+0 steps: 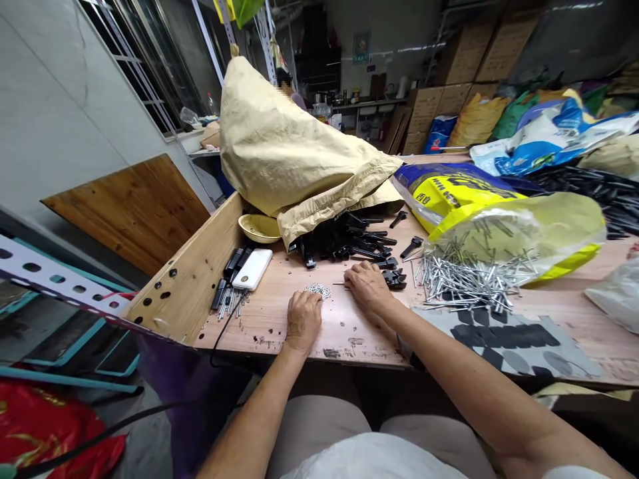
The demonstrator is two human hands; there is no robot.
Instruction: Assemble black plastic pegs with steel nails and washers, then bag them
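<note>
My left hand (303,320) rests on the tabletop with its fingers curled together at the edge of a small pile of tiny silvery rings or nuts (319,289). Whatever lies between those fingertips is too small to make out. My right hand (368,286) is closed on a thin metal rod (339,284), whose end sticks out leftward toward the pile. Just beyond and beside the right hand lie black plastic parts (394,278). A larger heap of long black parts (344,243) spills from a beige sack (299,146).
Loose metal rods (464,279) spill from a yellow bag (529,226) on the right. Black pads lie on a grey sheet (574,339). At left are a white power bank (253,269) with a cable, a yellow bowl (259,228) and a wooden side board (194,273).
</note>
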